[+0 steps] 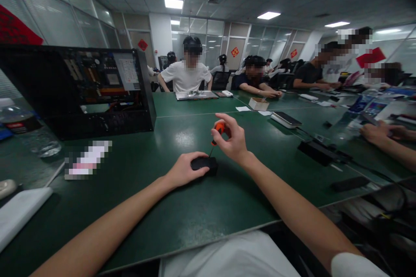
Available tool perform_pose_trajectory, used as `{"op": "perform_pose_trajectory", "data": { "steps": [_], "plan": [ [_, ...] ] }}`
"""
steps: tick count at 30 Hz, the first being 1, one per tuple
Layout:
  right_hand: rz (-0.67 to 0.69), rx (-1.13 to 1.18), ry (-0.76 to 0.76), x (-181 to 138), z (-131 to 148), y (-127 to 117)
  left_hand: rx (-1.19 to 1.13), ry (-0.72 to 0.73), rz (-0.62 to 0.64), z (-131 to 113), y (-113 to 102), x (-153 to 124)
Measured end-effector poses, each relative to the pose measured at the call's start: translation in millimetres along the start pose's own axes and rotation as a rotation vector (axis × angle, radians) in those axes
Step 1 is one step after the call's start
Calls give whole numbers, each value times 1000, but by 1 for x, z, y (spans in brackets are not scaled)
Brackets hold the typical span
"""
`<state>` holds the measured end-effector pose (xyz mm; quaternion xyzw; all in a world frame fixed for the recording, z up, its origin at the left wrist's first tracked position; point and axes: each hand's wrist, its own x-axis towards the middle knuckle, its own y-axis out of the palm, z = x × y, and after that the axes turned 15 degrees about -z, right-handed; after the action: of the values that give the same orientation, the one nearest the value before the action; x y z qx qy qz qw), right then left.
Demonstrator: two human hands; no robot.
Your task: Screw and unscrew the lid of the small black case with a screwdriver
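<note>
On the green table (182,216) lies a small black box-shaped part (208,165). My left hand (185,169) grips its left end, thumb along the near side and fingers along the far side. A screwdriver (219,128) with an orange and black handle is held in my right hand (232,138), between thumb and fingers. Its thin shaft slants down, and the tip meets the far upper edge of the black part. Whether the tip sits in a screw is too small to tell.
An open black computer case (139,108) stands at the left, beside a water bottle (32,130). A small box (258,104), a white device with a dark top (286,120) and a black adapter (315,152) with cables lie to the right. Another person's hands (377,132) are at far right.
</note>
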<state>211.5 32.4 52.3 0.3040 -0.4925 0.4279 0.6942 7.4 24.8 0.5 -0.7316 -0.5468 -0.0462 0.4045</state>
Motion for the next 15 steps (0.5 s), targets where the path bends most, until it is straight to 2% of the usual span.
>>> {"op": "perform_pose_trajectory", "data": {
  "steps": [4,10,15],
  "plan": [
    [-110,83,127,-10,-12,4,8,-25,-9,2,0,0],
    [-91,112,215,-10,-21,3,-1,-34,-20,2,0,0],
    [-2,84,135,-11,-22,1,-2,-29,-22,5,2,-1]
  ]
}}
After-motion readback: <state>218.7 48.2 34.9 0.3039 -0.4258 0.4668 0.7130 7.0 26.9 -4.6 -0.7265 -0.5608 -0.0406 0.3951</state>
